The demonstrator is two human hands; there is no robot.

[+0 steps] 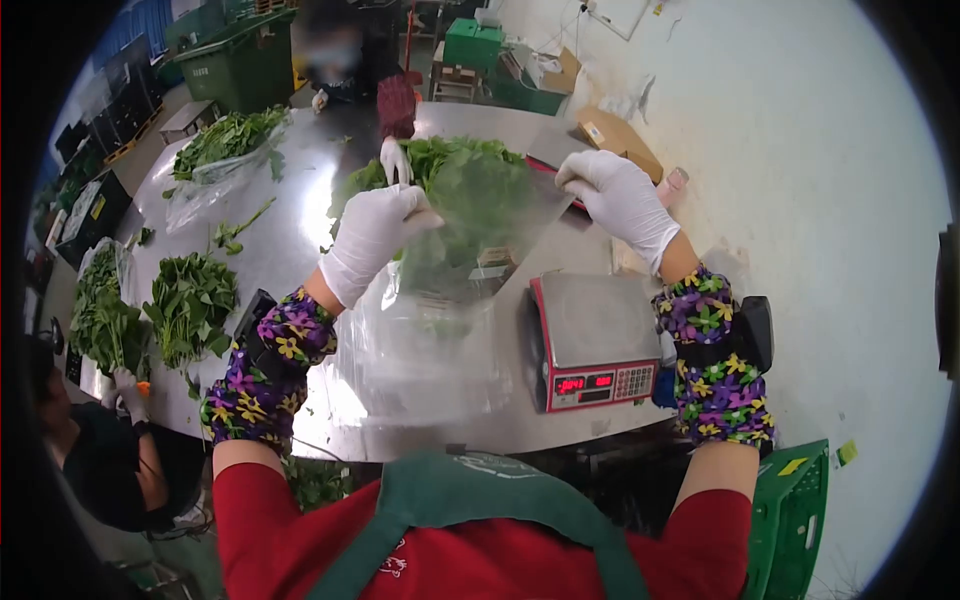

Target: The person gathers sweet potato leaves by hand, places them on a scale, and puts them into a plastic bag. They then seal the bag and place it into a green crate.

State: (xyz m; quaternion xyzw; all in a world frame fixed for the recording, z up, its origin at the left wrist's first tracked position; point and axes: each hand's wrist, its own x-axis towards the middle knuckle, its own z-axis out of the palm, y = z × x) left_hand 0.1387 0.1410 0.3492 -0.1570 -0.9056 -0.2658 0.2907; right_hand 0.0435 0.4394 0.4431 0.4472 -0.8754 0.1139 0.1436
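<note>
Between my two gloved hands stretches a clear plastic bag (525, 235), held up over the steel table. My left hand (380, 238) pinches one side of it, and my right hand (618, 203) has the other side between thumb and fingers. Leafy greens (450, 158) show behind and through the thin film. More clear plastic bags (430, 365) lie flat on the table below. Right of them stands a red-edged digital scale (598, 325), its display lit and its plate bare.
Bundles of greens (190, 305) lie on the table (270, 245) at left. Across it, a co-worker's gloved hand (395, 162) reaches toward the greens; another person (110, 450) stands at lower left. A cardboard box (620, 140) sits by the wall, a green crate (790, 520) at lower right.
</note>
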